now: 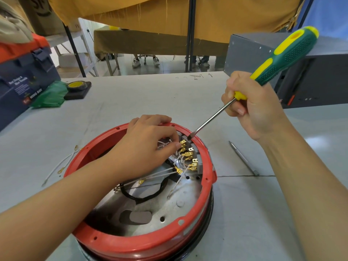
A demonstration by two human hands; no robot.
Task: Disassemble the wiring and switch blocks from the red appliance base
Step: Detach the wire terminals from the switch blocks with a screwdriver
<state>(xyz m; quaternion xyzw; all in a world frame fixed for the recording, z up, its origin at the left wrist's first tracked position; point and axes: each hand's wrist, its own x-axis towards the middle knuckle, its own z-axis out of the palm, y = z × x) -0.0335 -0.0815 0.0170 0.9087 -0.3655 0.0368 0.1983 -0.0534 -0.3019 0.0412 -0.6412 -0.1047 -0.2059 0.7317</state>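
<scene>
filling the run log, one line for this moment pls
right hand: grips screwdriver | tip: at switch block | left hand: pinches wires | base: on table

A pale grey worktable (pixel 150 95) fills the near scene. Beyond its far edge, mustard cloth (pixel 169 14) hangs over black uprights (pixel 190 34). A light tiled floor (pixel 169 66) shows below, with what appear to be chair legs.

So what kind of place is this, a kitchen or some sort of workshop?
Most likely a repair or disassembly workshop, not a kitchen. A toolbox and a roll of tape sit on a plain grey workbench, more cloth-draped tables stand behind, and the red appliance base lies opened.
</scene>
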